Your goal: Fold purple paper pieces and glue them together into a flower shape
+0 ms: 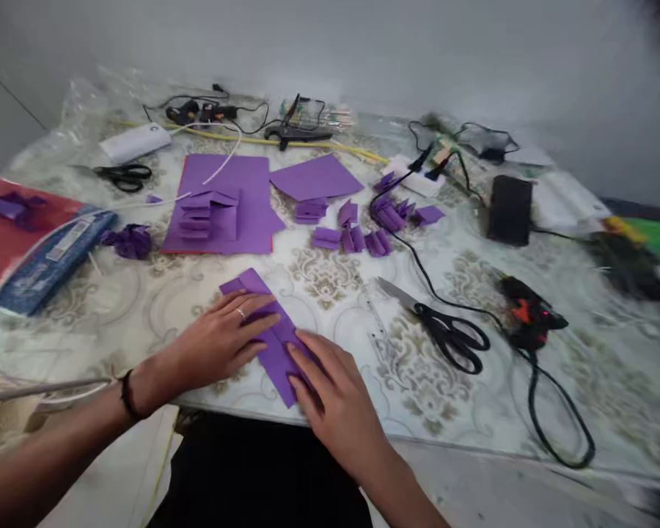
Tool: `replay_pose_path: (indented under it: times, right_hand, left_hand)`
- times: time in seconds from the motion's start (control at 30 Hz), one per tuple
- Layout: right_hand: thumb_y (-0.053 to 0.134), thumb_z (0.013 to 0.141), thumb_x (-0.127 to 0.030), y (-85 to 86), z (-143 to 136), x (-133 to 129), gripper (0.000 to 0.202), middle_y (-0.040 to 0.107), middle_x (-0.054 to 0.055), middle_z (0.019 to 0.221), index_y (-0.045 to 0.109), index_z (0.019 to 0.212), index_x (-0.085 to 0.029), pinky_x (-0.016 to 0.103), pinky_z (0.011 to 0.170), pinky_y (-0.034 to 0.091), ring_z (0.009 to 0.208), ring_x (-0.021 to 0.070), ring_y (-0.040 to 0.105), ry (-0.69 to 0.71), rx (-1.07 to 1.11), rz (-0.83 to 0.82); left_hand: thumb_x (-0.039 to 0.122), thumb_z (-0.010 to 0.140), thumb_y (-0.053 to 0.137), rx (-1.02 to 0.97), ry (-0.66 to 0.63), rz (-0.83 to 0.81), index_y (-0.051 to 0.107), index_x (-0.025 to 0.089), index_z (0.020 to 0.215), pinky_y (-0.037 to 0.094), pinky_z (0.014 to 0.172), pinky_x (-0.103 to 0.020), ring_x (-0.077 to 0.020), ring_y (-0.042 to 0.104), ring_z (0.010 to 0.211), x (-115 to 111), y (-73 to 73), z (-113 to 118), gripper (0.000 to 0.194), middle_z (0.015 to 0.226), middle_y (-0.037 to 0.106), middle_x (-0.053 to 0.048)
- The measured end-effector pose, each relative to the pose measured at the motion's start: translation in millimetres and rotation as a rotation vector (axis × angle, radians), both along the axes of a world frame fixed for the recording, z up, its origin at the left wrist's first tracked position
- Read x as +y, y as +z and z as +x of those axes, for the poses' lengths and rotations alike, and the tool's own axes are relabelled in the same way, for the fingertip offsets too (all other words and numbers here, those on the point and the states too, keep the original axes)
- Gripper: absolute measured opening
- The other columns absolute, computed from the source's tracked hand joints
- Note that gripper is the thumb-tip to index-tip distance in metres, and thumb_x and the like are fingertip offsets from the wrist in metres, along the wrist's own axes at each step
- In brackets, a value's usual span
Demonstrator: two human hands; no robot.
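Observation:
A folded strip of purple paper (pixel 278 359) lies slantwise near the table's front edge. My left hand (pixel 225 334) rests on its upper left part, fingers stretched out across it and a ring on one finger. On the strip's lower right side lies my right hand (pixel 335 396), its fingers extended flat over the edge. Beyond the hands sits a stack of purple sheets (pixel 253 213) with small folded pieces (pixel 201 216) on top. More folded purple pieces (pixel 355 235) are scattered to the right of that stack.
Large black-handled scissors (pixel 451 337) lie right of my hands, beside a clear ruler (pixel 382 337). A corded hot glue gun (pixel 531 315) is farther right. Smaller scissors (pixel 124 176), a blue box (pixel 58 257) and crumpled purple paper (pixel 129 240) are at left. Cables cross the table.

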State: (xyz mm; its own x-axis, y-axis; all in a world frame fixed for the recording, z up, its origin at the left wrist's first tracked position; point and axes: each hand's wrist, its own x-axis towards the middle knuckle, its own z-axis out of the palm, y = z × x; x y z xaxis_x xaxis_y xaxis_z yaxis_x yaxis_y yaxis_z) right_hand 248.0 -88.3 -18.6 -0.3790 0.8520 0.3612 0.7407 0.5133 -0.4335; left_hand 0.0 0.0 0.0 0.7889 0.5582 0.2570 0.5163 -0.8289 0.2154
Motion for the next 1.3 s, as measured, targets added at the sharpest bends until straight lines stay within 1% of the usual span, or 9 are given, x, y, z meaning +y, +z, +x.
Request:
replay_pose_path:
  times: [0.2,0.33,0.47,0.57,0.67,0.73,0.83,1.13,1.3]
  right_hand:
    - [0.057,0.108,-0.017,1.5,5.3,-1.0,0.035,0.065,0.017,0.152,0.068,0.141,-0.014,0.051,0.109,0.061,0.138,0.0308,0.063,0.043,-0.001,-0.014]
    - [0.058,0.108,-0.017,2.6,7.9,-1.3,0.035,0.064,0.016,0.154,0.067,0.142,-0.014,0.051,0.110,0.061,0.141,0.0304,0.061,0.059,-0.001,-0.037]
    - [0.059,0.108,-0.016,2.1,7.9,-2.1,0.035,0.064,0.017,0.154,0.068,0.141,-0.012,0.052,0.110,0.060,0.141,0.0312,0.060,0.064,-0.011,-0.040]
    - [0.058,0.108,-0.016,2.0,7.8,-2.7,0.035,0.064,0.017,0.155,0.068,0.141,-0.011,0.052,0.110,0.061,0.142,0.0312,0.059,0.065,-0.018,-0.036]
    - [0.056,0.108,-0.016,2.5,7.9,-3.0,0.035,0.063,0.016,0.157,0.067,0.141,-0.012,0.052,0.110,0.061,0.143,0.0308,0.058,0.070,-0.023,-0.040]
    - [0.056,0.109,-0.016,2.7,8.1,-3.0,0.035,0.062,0.015,0.157,0.067,0.142,-0.013,0.051,0.110,0.061,0.144,0.0307,0.057,0.073,-0.026,-0.039]
    - [0.056,0.109,-0.016,2.4,8.7,-3.4,0.035,0.062,0.014,0.158,0.067,0.141,-0.012,0.051,0.111,0.060,0.144,0.0308,0.057,0.080,-0.033,-0.034]
    - [0.057,0.108,-0.015,1.6,11.2,-3.2,0.037,0.060,0.014,0.159,0.066,0.143,-0.011,0.052,0.110,0.059,0.147,0.0309,0.053,0.113,-0.061,-0.041]
    - [0.050,0.109,-0.015,5.7,14.1,-3.9,0.041,0.056,0.015,0.163,0.063,0.148,-0.011,0.054,0.114,0.057,0.151,0.0310,0.049,0.141,-0.059,-0.108]
  left_hand:
    - [0.025,0.109,0.057,-0.007,0.025,-0.001,0.067,0.018,0.142,0.051,0.122,-0.054,-0.0337,0.059,0.146,-0.1,-1.8,-2.1,0.035,0.154,0.063,-0.017]
    - [0.022,0.108,0.057,0.000,0.044,-0.010,0.071,0.014,0.133,0.040,0.130,-0.059,-0.0355,0.047,0.157,-3.3,1.9,5.8,0.030,0.159,0.060,-0.016]
    - [0.020,0.108,0.056,0.021,0.104,0.015,0.074,0.015,0.118,0.030,0.133,-0.067,-0.0377,0.048,0.156,-6.4,7.3,16.5,0.021,0.152,0.068,-0.014]
    - [0.021,0.108,0.057,0.033,0.169,0.031,0.074,0.018,0.114,0.024,0.135,-0.069,-0.0380,0.049,0.156,-8.0,7.8,19.1,0.018,0.147,0.072,-0.011]
    - [0.023,0.110,0.053,0.039,0.150,0.042,0.072,0.017,0.119,0.037,0.132,-0.062,-0.0352,0.055,0.152,-8.8,3.4,15.9,0.022,0.153,0.067,-0.013]
    - [0.023,0.110,0.053,0.051,0.124,0.064,0.069,0.017,0.134,0.049,0.125,-0.058,-0.0352,0.058,0.149,-9.1,-0.6,12.4,0.029,0.155,0.065,-0.014]
    - [0.020,0.107,0.058,0.074,0.114,0.087,0.062,0.024,0.151,0.055,0.119,-0.058,-0.0360,0.058,0.149,-10.1,-4.8,8.1,0.044,0.156,0.065,-0.014]
    - [0.022,0.108,0.059,-0.018,0.105,0.093,0.074,0.021,0.137,0.057,0.117,-0.058,-0.0366,0.061,0.146,-9.7,-7.8,4.6,0.033,0.151,0.068,-0.016]
    - [0.025,0.108,0.061,-0.080,0.163,0.073,0.080,0.021,0.125,0.054,0.120,-0.062,-0.0363,0.065,0.142,-10.4,-5.0,14.1,0.026,0.141,0.075,-0.013]
